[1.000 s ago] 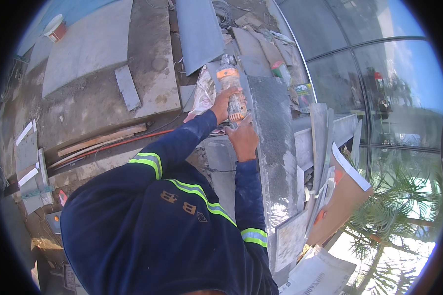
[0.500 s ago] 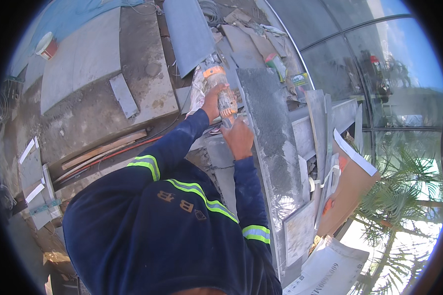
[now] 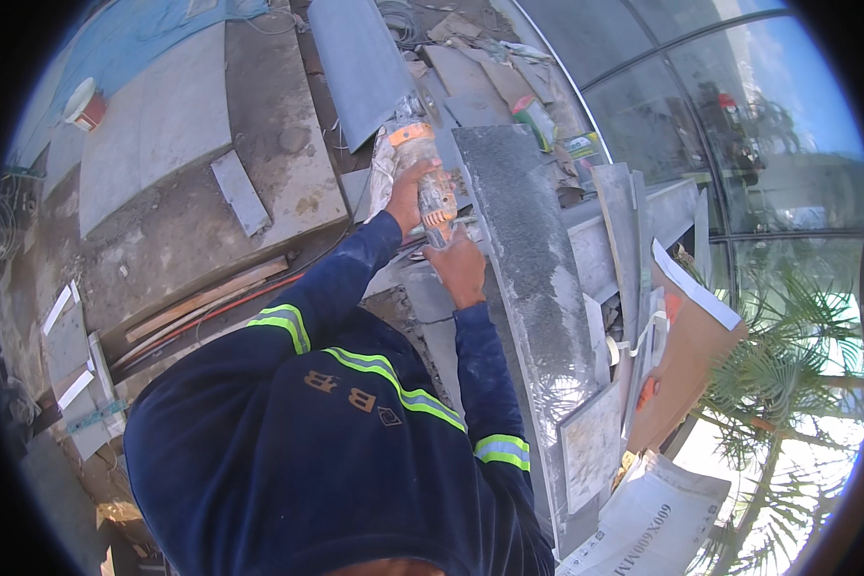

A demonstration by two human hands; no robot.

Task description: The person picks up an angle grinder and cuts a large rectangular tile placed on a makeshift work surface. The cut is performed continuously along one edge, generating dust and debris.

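Note:
Both of my hands are closed on a dusty orange-and-grey angle grinder (image 3: 415,152). My left hand (image 3: 406,199) wraps around its body from the left side. Behind it, my right hand (image 3: 459,269) grips the rear end of the handle. The grinder's head meets the near right corner of a long grey slab (image 3: 360,67), which stretches away from me. Whether the disc touches the slab cannot be made out. Just right of my hands lies a long dark stone slab (image 3: 528,230) with pale dust on it. Crumpled whitish sheeting (image 3: 381,173) shows beside the grinder.
Glass panels (image 3: 643,106) rise on the right. Upright offcuts (image 3: 616,221) and a brown board (image 3: 686,355) lean there. Left are a broad pale slab (image 3: 158,144), a narrow offcut (image 3: 241,195), a bucket (image 3: 85,106), and wooden strips with an orange rod (image 3: 245,307). Scrap pieces (image 3: 470,72) lie ahead.
The view has shifted slightly. Both hands keep the same grip on the grinder, which stays at the slab's corner; any motion of the tool itself is very small.

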